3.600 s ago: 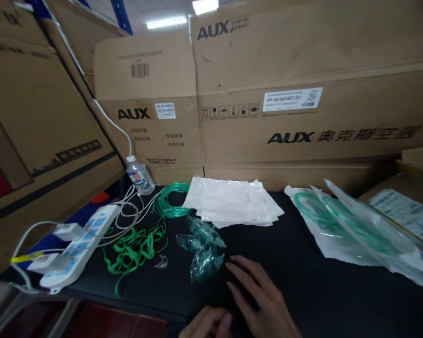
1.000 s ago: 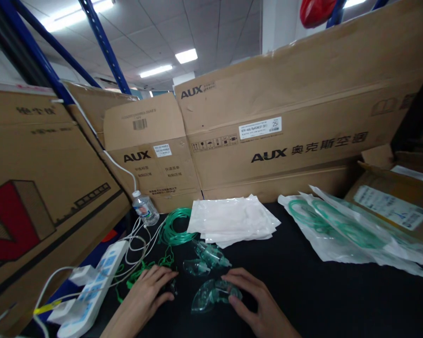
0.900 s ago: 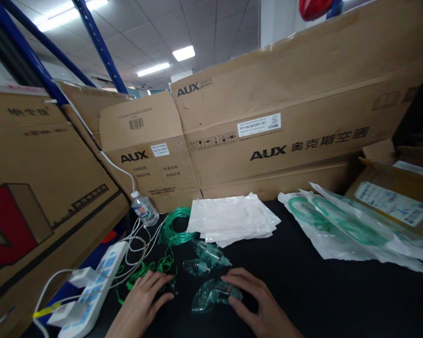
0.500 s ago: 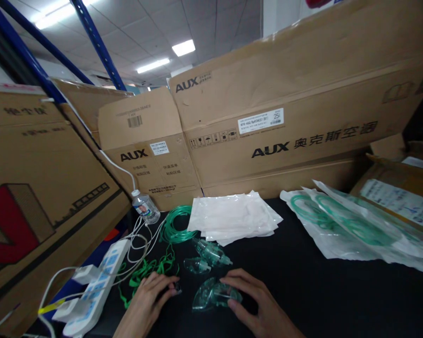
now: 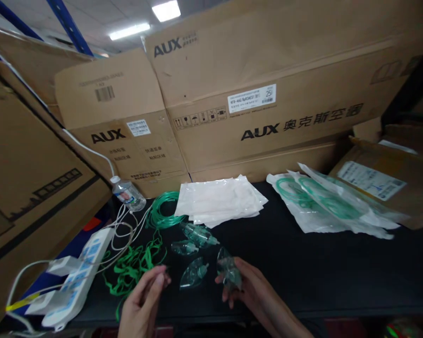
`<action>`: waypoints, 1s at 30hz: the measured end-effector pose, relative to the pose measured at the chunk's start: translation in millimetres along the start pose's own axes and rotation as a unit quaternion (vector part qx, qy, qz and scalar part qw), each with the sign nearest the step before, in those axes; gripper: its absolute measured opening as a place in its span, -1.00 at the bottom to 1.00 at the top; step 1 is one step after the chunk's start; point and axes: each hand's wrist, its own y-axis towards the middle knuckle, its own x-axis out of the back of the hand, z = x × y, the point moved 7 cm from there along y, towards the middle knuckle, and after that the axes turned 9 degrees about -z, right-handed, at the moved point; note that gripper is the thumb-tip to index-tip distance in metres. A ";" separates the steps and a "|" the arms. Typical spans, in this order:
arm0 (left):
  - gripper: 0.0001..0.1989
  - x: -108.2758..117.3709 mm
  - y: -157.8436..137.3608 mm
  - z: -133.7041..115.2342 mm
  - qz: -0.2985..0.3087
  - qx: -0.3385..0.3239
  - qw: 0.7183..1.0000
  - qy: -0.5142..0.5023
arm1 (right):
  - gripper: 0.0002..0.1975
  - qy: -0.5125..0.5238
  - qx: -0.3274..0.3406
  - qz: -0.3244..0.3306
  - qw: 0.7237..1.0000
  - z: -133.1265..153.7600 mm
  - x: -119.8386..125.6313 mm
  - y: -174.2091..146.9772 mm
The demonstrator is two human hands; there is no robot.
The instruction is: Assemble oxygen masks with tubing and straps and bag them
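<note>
My right hand (image 5: 245, 281) grips a clear green oxygen mask (image 5: 229, 271), lifted off the black table and turned partly on its side. My left hand (image 5: 144, 295) is closed in a pinch at the left; a tiny dark thing shows at its fingertips, too small to name. Between the hands lies another clear mask (image 5: 193, 274) with a green connector. Behind it rest a small clear mask piece (image 5: 184, 247) and a longer clear green mask (image 5: 200, 234). Tangled green elastic straps (image 5: 137, 263) lie just beyond my left hand.
A coil of green tubing (image 5: 165, 211) sits beside a stack of white packets (image 5: 218, 199). Bagged tubing (image 5: 317, 202) lies right, against an open carton (image 5: 377, 173). A power strip (image 5: 82, 277), white cables and a plastic bottle (image 5: 129, 194) stand left. Large cardboard (image 5: 211, 141) walls the back.
My right hand has picked up one mask from the table, leaving the one beside it. My left hand has turned upright, still pinched. The view has tipped downward.
</note>
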 end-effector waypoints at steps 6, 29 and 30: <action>-0.52 -81.7 -49.3 11.0 0.086 0.114 0.985 -0.100 | -0.58 -0.057 -0.018 -0.005 0.998 8.4 9.0 -26.5; -0.59 -119.8 -88.4 -13.9 0.249 0.029 0.966 0.060 | -0.79 -0.260 -0.009 -0.065 0.963 48.5 17.6 -55.6; -0.58 -119.8 -90.1 -13.1 0.246 0.047 0.966 0.062 | -0.78 -0.256 -0.009 -0.066 0.964 49.3 17.2 -55.4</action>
